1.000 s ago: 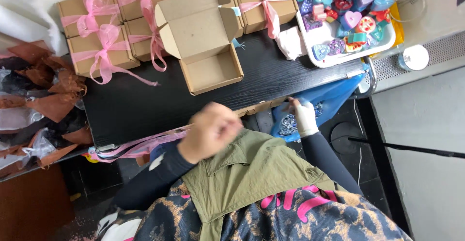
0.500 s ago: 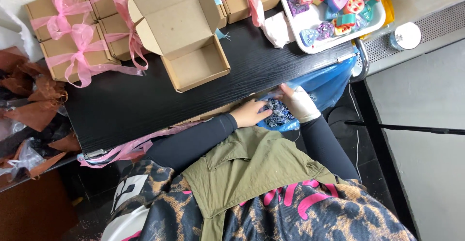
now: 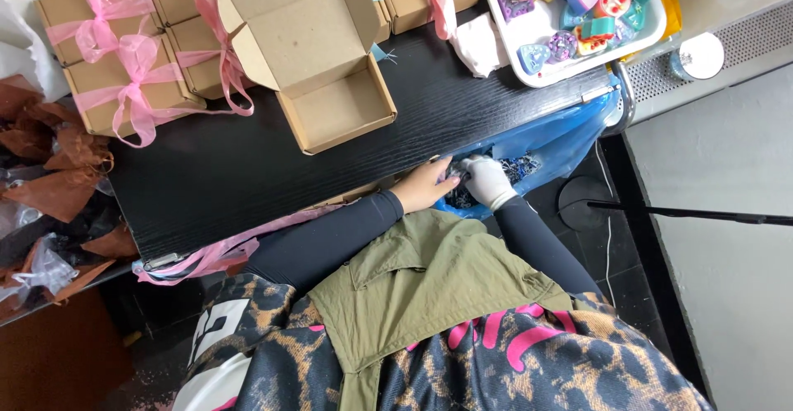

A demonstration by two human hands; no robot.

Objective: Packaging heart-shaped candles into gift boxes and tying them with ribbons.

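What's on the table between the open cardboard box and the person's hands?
Nothing: in the head view, only bare black tabletop lies between the open box and the hands at the blue bag.

A black wood-grain table [image 3: 248, 180] ran across the upper half of the frame, slanting up toward the right. An open cardboard box [image 3: 330, 89] sat on it at upper centre — lid flaps up, empty inside. Closed cardboard boxes tied with pink ribbon [image 3: 124, 80] were packed together at the upper left and along the top edge. A crumpled white cloth [image 3: 483, 47] lay right of centre, just beside a white tray [image 3: 545, 72] at the upper right — the tray held small colourful pieces, several heart-shaped.
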